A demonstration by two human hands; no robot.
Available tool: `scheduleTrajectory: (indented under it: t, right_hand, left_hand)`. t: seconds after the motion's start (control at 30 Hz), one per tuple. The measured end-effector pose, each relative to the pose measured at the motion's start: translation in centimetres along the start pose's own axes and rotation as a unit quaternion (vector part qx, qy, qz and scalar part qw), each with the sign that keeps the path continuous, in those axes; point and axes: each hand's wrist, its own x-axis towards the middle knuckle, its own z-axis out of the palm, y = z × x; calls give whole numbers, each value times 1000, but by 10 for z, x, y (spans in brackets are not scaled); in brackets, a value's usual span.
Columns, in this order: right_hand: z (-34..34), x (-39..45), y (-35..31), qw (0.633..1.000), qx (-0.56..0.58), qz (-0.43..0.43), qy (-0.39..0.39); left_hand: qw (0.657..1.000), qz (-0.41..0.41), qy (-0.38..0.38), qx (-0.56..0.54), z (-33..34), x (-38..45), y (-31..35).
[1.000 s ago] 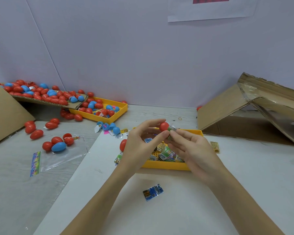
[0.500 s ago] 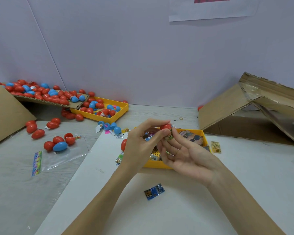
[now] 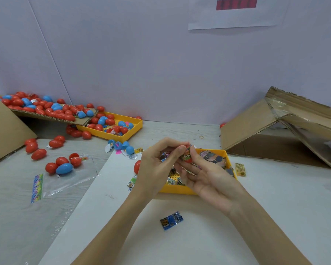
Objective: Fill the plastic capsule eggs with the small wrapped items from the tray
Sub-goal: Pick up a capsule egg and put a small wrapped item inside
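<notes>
**Both hands meet on a red egg above the yellow tray**

Here, over the near yellow tray (image 3: pixel 177 189), a person's left hand (image 3: pixel 157 167) and right hand (image 3: pixel 206 175) come together on one red capsule egg (image 3: pixel 187 155) with a printed wrapped item (image 3: pixel 186 155) bunched against it. The left thumb and forefinger are curled in and pinch the egg from the left; the right hand lies palm up, its fingertips closed on the egg's lower side (how much of the wrapper is inside the shell cannot be told). More wrapped items fill the tray beneath the hands. A blue wrapped packet (image 3: pixel 171 220) lies alone on the white table (image 3: pixel 275 217), nearer the camera. At left, loose red and blue eggs (image 3: pixel 62 166) rest on a clear plastic bag, well apart from a second yellow tray (image 3: pixel 137 129) near the wall. A tipped cardboard box (image 3: pixel 256 127) stands at right.
</notes>
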Motion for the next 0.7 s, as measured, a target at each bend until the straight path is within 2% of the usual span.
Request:
scheduleTrajectory:
  t: [0.37, 0.47, 0.53, 0.57, 0.63, 0.7]
  right_hand:
    - [0, 2, 7, 999, 37, -32, -11]
    - [1, 3, 9, 996, -64, -53, -17]
    - [-3, 5, 9, 988, -140, -66, 29]
    - [-6, 7, 6, 987, -143, -61, 50]
    - [-13, 12, -15, 994, -79, -38, 60]
    - [-15, 14, -57, 996, 45, -59, 40]
  left_hand:
    - [1000, -3, 15, -3, 4, -4, -2]
    - [999, 4, 23, 24, 1, -3, 0]
    - [999, -6, 24, 35, -2, -2, 0]
    - [999, -13, 33, 35, -5, -1, 0]
    - [996, -31, 72, 31, -11, 1, -2]
    - [992, -57, 110, 27, -15, 3, -5]
